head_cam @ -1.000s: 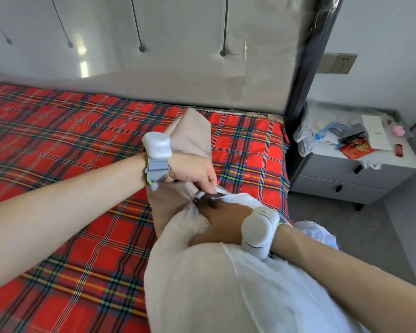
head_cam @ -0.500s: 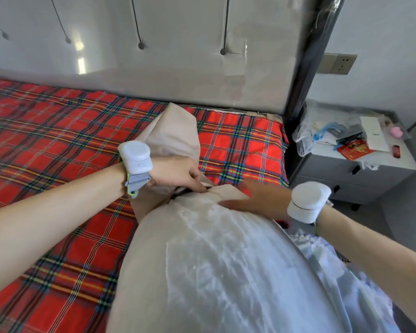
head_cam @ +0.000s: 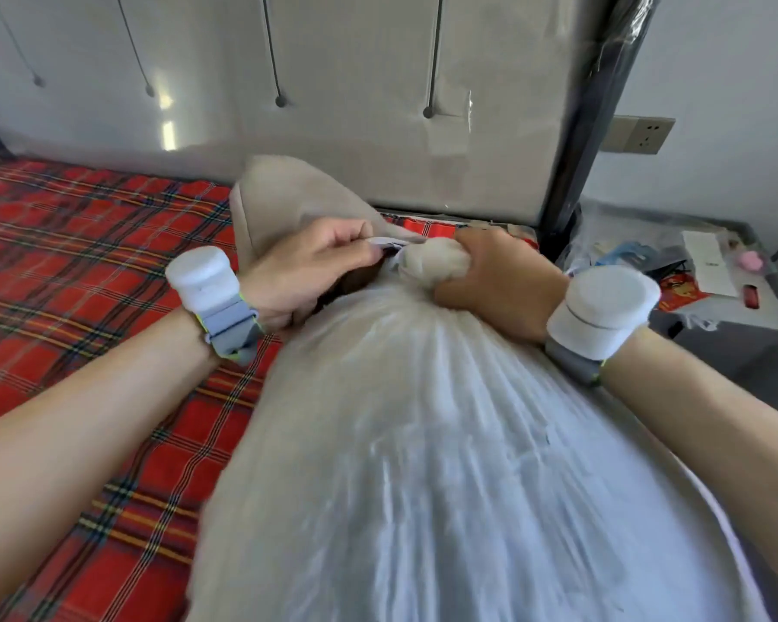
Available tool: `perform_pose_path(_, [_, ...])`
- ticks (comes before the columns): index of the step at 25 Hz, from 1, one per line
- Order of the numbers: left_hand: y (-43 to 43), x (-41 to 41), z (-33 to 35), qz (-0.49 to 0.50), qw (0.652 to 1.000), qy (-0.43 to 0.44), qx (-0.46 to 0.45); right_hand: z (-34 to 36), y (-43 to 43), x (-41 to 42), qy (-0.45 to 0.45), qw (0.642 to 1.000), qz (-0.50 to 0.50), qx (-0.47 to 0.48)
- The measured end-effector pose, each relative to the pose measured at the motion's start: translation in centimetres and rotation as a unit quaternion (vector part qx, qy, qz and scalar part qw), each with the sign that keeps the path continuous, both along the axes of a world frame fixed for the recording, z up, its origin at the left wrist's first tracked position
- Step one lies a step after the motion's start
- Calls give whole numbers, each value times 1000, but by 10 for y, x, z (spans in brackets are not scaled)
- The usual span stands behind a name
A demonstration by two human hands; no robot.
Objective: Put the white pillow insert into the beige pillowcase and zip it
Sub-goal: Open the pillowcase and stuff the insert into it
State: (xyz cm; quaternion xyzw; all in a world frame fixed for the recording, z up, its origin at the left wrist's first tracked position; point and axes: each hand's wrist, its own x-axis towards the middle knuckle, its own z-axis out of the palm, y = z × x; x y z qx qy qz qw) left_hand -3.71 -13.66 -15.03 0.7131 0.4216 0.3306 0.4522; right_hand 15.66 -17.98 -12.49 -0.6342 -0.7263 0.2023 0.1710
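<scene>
Clutching a bunched corner of the white pillow insert (head_cam: 445, 442) tight in the right hand (head_cam: 495, 285), while pinching the lip of the beige pillowcase (head_cam: 284, 195) between thumb and fingers of the left hand (head_cam: 306, 267), just beside that fist. Leaving nearly all the insert's bulk on the near side of both grips, seemingly not yet inside the case, over the red plaid bed (head_cam: 86, 262). Could lose the pinched lip if shoved hard, letting the mouth fold shut, or jam the wad at the narrow opening
</scene>
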Motion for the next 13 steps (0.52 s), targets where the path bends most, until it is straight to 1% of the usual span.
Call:
perform_pose_path(2, [5,3,-18,-26,999,30,29,4,3,-4,-117,992,13,32])
perform_pose_path(3, [6,6,-35,-32,996,71,39,-3,1,-6,-175,984,21,21])
perform_pose_path(4, [5,9,-54,-34,990,124,50,-18,-5,-10,-206,978,24,-19])
perform_pose_path(5, [2,12,-77,-36,978,192,67,-39,-14,-13,-212,975,18,-69])
perform_pose_path(6, [-4,15,-99,-43,960,262,92,-62,-25,-16,-200,975,8,-99])
perform_pose_path(7, [-10,19,-118,-45,936,329,115,-81,-38,-18,-196,976,4,-97])
perform_pose_path(9, [-18,27,-142,-20,892,425,154,-109,-56,-15,-188,982,4,-9])
perform_pose_path(10, [-18,31,-145,-3,883,440,164,-117,-58,-12,-186,982,18,32])
perform_pose_path(11, [-16,34,-145,5,887,431,166,-121,-55,-10,-186,981,35,45])
perform_pose_path(12, [-13,35,-143,5,902,399,164,-122,-51,-10,-189,980,54,24])
perform_pose_path(13, [-10,35,-143,-2,920,360,157,-127,-47,-11,-196,978,74,-16])
